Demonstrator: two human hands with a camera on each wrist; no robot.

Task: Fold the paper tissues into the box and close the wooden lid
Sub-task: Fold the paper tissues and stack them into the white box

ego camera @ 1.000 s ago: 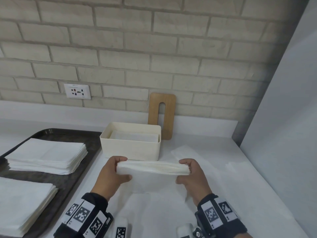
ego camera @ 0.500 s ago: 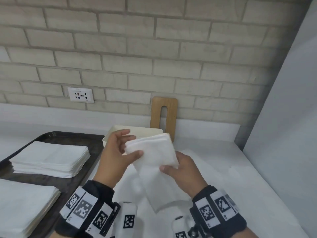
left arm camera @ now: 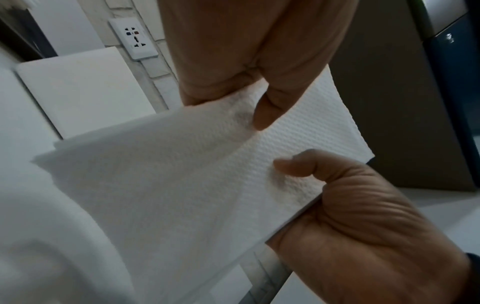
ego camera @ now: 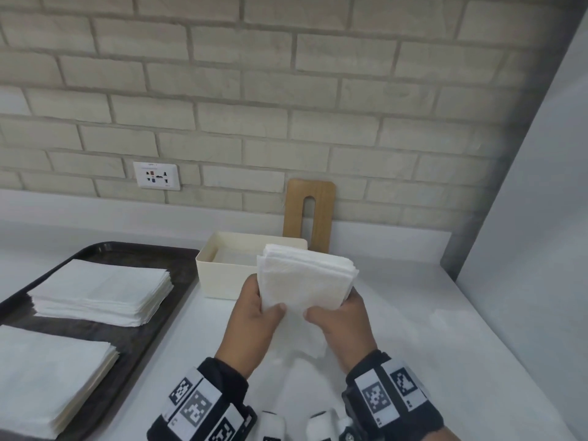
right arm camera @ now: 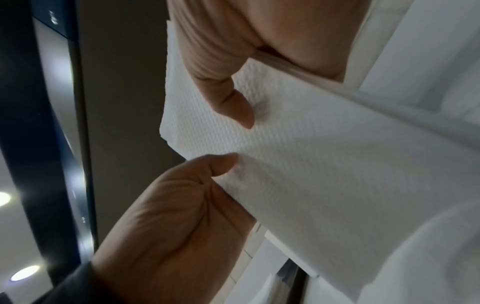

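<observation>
A folded wad of white paper tissues [ego camera: 305, 281] is held up just in front of the open cream box [ego camera: 219, 278]. My left hand [ego camera: 270, 305] pinches its lower left edge with the thumb on top, and my right hand [ego camera: 331, 308] pinches the lower right edge. A loose end of tissue hangs below the hands. In the left wrist view the embossed tissues [left arm camera: 182, 174] sit under both thumbs, and the right wrist view shows the same tissues [right arm camera: 311, 154]. White tissue lies inside the box. The wooden lid [ego camera: 310, 214] with its slot leans upright on the brick wall behind the box.
A dark tray [ego camera: 133, 256] on the left carries two stacks of flat tissues [ego camera: 101, 291], [ego camera: 47, 377]. The white counter [ego camera: 429, 329] ends at a grey panel [ego camera: 525, 233] on the right. A wall socket [ego camera: 156, 175] sits above the backsplash.
The tissues were held as a flat strip low over the counter. Both hands have lifted them, turned them face-on and brought them up against the front of the box.
</observation>
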